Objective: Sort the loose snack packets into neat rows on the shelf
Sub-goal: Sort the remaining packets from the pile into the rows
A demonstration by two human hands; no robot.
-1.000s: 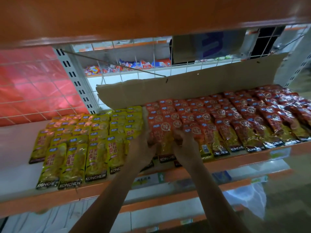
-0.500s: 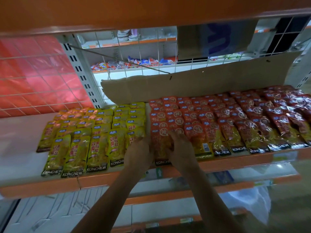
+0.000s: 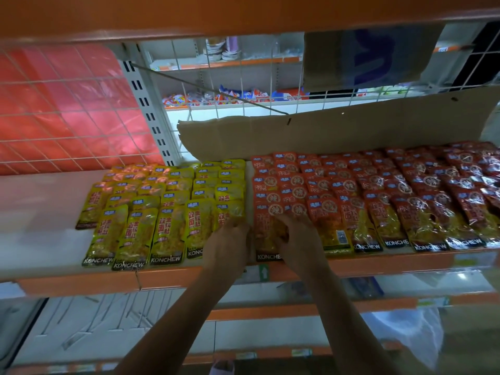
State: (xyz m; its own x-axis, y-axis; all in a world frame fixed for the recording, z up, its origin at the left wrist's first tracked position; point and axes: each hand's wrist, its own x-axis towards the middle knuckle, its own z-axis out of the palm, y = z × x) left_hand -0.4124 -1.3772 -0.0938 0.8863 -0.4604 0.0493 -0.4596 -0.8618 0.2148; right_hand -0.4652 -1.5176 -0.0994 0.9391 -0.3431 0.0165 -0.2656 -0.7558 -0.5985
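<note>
Yellow snack packets (image 3: 165, 212) lie in overlapping rows on the left half of the white shelf (image 3: 40, 231). Red snack packets (image 3: 378, 201) fill the right half in similar rows. Both my arms reach up from below to the narrow gap between the two colours. My left hand (image 3: 230, 244) rests with its fingers against the right edge of the front yellow packet. My right hand (image 3: 296, 239) lies on the front red packet (image 3: 266, 239) of the leftmost red row, its fingers bent over it. The packet's lower part is hidden under my hand.
A brown cardboard sheet (image 3: 338, 131) stands behind the packets against a white wire grid (image 3: 243, 77). Red plastic (image 3: 62, 104) shows behind the grid at left. An orange shelf (image 3: 243, 12) hangs close overhead. The orange front rail (image 3: 81, 282) edges the shelf, and lower shelves sit below.
My left hand has shifted left from the red row to the edge of the yellow packets. My right hand stays on the front red packet. The view has moved closer.
</note>
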